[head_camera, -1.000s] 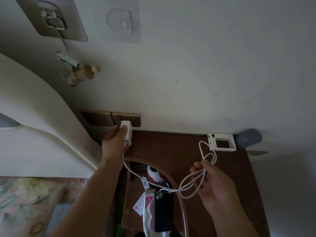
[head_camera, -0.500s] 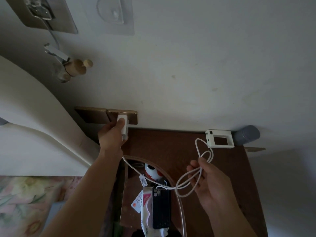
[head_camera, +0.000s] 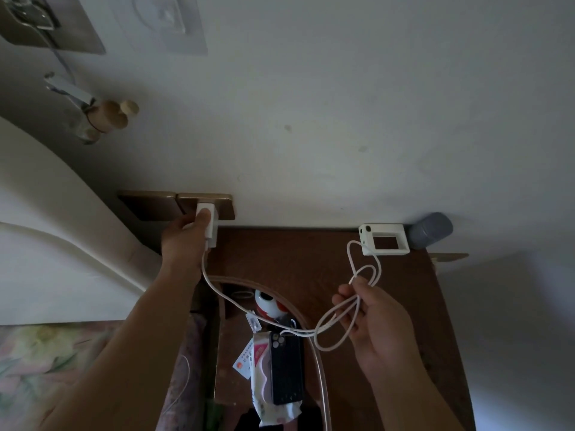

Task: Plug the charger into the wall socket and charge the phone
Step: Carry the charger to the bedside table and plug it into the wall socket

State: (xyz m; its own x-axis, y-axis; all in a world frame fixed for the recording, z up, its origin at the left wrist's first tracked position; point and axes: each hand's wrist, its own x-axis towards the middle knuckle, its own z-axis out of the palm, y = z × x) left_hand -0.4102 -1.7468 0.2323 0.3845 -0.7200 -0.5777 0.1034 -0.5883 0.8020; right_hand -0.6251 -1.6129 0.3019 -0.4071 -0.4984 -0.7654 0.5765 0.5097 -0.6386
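My left hand (head_camera: 183, 241) grips the white charger (head_camera: 209, 223) and presses it against the bronze wall socket plate (head_camera: 222, 204) just above the brown bedside table (head_camera: 298, 259). The white cable (head_camera: 336, 318) runs from the charger down across the table's open shelf to my right hand (head_camera: 373, 325), which holds several loose loops of it. A dark phone (head_camera: 286, 368) lies face down on the lower shelf, on a white wipes pack (head_camera: 260, 362), untouched by either hand. The charger's prongs are hidden.
A white frame-like box (head_camera: 384, 239) and a grey cylinder (head_camera: 431, 230) sit at the table's back right. A red-and-white ball (head_camera: 267, 306) lies in the shelf. A second bronze plate (head_camera: 146, 203) is left of the socket. The cream headboard (head_camera: 46, 213) and floral bedding (head_camera: 56, 353) are at left.
My left hand has pushed the charger up from just below the socket plate onto its face. My right hand stays put with the cable loops.
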